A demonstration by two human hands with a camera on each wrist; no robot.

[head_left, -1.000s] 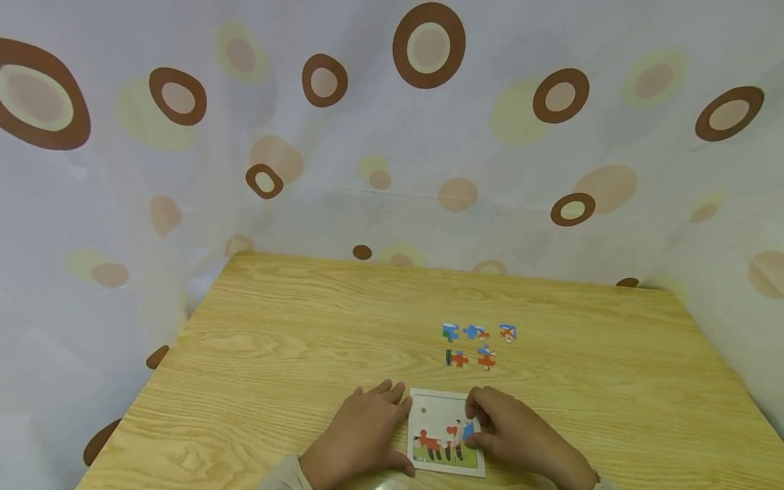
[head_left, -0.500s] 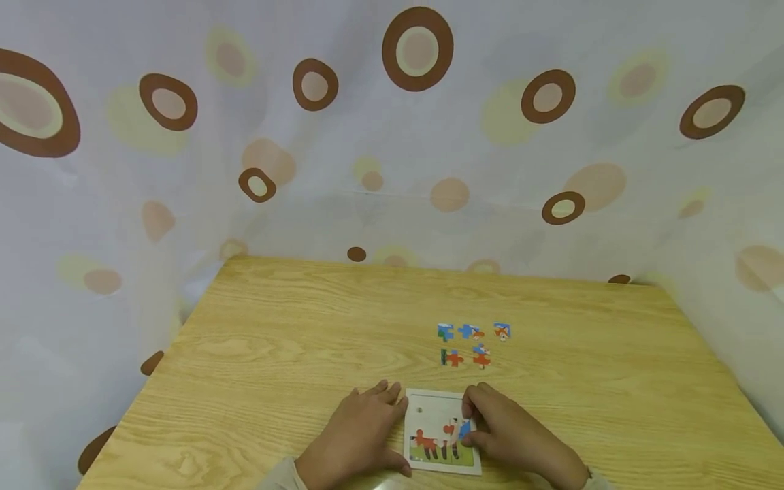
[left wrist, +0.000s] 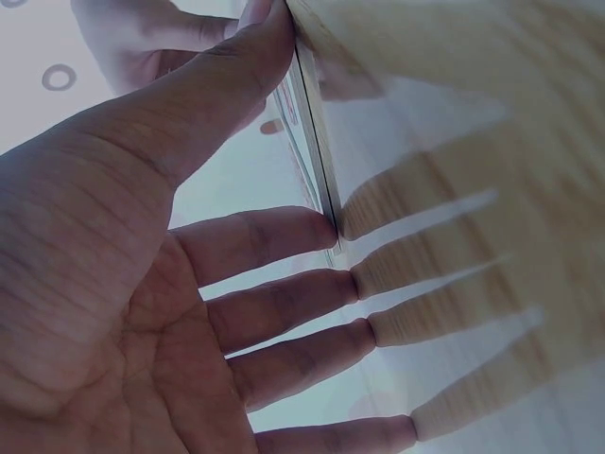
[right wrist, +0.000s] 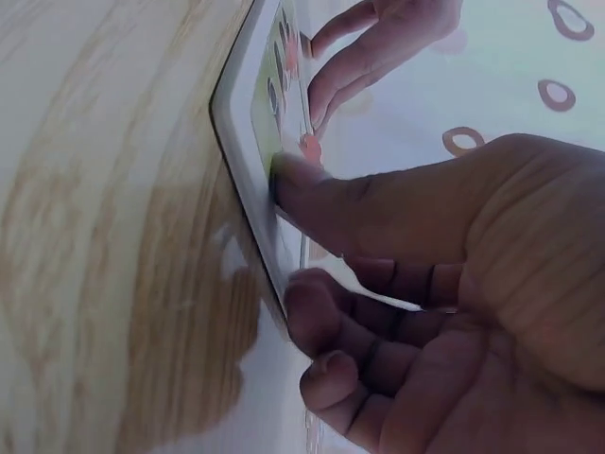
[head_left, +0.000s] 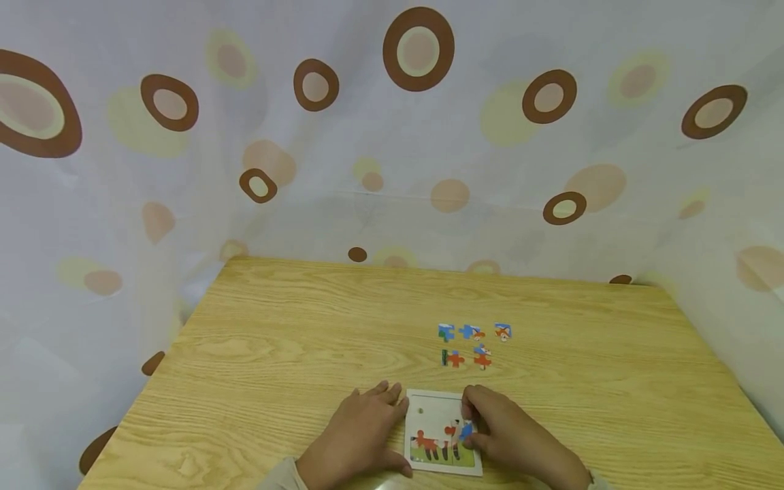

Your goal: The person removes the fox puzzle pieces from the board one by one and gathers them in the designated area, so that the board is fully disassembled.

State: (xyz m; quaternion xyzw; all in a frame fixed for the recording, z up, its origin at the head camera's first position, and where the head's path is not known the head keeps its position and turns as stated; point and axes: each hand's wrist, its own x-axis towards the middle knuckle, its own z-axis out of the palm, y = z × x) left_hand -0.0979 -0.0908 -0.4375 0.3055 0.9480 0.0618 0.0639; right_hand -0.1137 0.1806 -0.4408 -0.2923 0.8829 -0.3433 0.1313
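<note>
A square puzzle board point(head_left: 437, 467) with a pale frame lies flat at the front of the table. Its lower part shows red animal figures with dark legs on green; the upper part is bare white with a small hole. My left hand point(head_left: 358, 432) rests along the left edge, fingers nearly straight and thumb at the lower left corner. At the right side, my right hand point(head_left: 517, 435) holds a blue-topped puzzle piece point(head_left: 466, 430) between thumb and curled fingers. In the right wrist view the thumb point(right wrist: 321, 194) presses onto the board; the fingers curl by its edge, partly hiding the piece.
Several loose puzzle pieces lie in two rows behind the board, among them a fox-face piece point(head_left: 503, 332) and a red-and-green piece point(head_left: 453, 358). The wood-grain table point(head_left: 294, 327) meets a spotted cloth point(head_left: 392, 136) at the back and sides.
The whole head view has shifted slightly. The blue-topped piece looks a little lower and flatter in the board under my right hand; the left hand stays in place.
</note>
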